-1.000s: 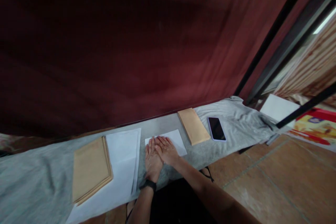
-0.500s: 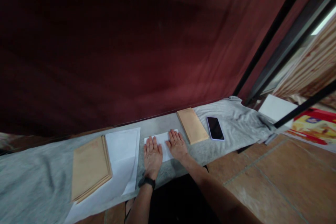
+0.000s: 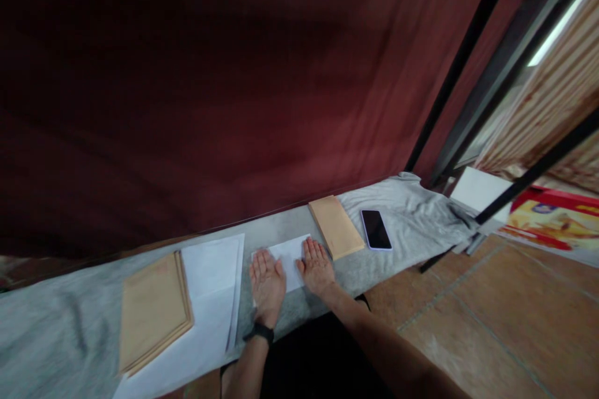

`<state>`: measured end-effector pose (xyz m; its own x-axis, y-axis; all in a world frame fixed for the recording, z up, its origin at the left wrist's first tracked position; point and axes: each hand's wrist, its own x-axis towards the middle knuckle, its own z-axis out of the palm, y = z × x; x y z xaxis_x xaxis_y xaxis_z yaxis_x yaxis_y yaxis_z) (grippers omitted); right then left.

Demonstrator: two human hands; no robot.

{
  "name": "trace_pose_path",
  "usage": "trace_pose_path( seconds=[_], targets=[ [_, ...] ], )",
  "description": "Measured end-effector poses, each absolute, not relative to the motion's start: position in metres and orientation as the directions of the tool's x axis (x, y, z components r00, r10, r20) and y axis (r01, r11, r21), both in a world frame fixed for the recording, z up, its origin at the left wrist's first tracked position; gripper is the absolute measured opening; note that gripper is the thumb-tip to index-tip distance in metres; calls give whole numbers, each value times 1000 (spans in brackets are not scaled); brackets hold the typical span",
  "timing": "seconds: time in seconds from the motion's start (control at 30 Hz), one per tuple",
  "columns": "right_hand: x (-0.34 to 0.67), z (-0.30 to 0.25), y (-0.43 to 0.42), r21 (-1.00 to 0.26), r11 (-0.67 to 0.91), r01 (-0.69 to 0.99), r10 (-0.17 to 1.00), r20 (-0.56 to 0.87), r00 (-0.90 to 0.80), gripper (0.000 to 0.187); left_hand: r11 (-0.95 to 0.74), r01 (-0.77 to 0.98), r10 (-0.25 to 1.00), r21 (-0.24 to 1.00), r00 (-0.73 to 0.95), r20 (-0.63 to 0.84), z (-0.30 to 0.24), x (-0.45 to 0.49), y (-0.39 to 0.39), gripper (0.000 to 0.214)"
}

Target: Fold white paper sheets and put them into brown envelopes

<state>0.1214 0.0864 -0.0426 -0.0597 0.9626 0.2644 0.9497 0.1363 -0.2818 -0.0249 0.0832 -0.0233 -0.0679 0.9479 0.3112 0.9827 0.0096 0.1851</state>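
A folded white sheet of paper (image 3: 289,262) lies on the grey cloth (image 3: 276,224) in front of me. My left hand (image 3: 267,280) rests flat on its left end, with the fingers stretched out and the thumb apart. On the right end of the same paper lies my right hand (image 3: 317,265), palm down and fingers extended. Just right of that hand are brown envelopes (image 3: 337,227), lying apart from it. Further left, a stack of larger brown envelopes (image 3: 154,308) sits partly over white sheets (image 3: 210,299).
A phone (image 3: 375,229) with a dark screen lies right of the smaller envelopes. Behind the cloth rises a dark red panel (image 3: 281,106). Dark metal bars (image 3: 452,84) slant on the right. A red and yellow box (image 3: 556,221) and a white box (image 3: 482,192) stand beyond the cloth's right end.
Both hands have slid apart towards the paper's ends, so more of its middle shows. The view has shifted slightly, moving the surroundings left.
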Motion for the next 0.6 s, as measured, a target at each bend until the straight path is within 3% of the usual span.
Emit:
trace_pose_path(
  seconds=[0.1,0.2,0.6],
  targets=[
    [122,-43,87,-289,139,947,970,233,-71,59,-193,961,953,198,136,269,-25,-6,72,57],
    [124,-44,88,-286,148,947,972,220,-86,59,-262,944,956,199,225,189,-29,6,64,54],
    [122,-41,85,-303,132,944,967,250,-55,63,-1,991,959,131,-37,283,-40,-43,41,65]
  ],
)
